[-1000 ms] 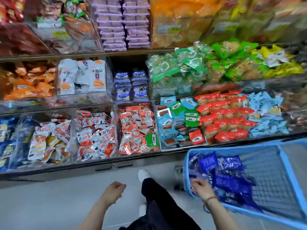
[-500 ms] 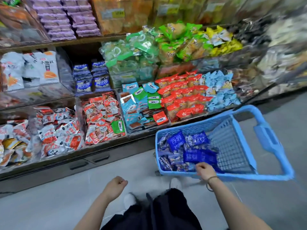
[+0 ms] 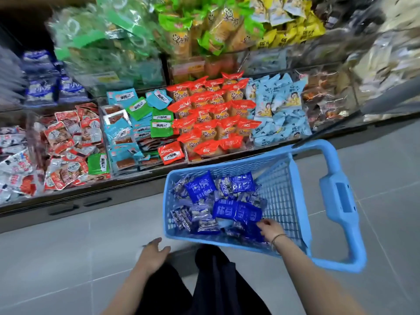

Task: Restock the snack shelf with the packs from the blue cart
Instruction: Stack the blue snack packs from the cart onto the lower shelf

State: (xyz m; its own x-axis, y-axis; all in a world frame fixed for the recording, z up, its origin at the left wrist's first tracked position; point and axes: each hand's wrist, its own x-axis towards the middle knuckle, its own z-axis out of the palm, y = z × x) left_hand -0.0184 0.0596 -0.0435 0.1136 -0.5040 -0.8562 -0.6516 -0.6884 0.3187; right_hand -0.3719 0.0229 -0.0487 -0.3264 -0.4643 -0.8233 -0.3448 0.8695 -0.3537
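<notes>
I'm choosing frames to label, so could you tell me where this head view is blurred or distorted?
Head view: motion blur smears the left and right edges; the cart, blue packs and red packs are sharp; wide-angle distortion bows the shelf front; glare glints on the green bags.

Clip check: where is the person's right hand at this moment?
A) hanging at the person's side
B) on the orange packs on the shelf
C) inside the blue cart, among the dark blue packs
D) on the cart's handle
C: the right hand reaches down inside the blue plastic mesh cart and touches the dark blue foil snack packs lying in it.
</notes>
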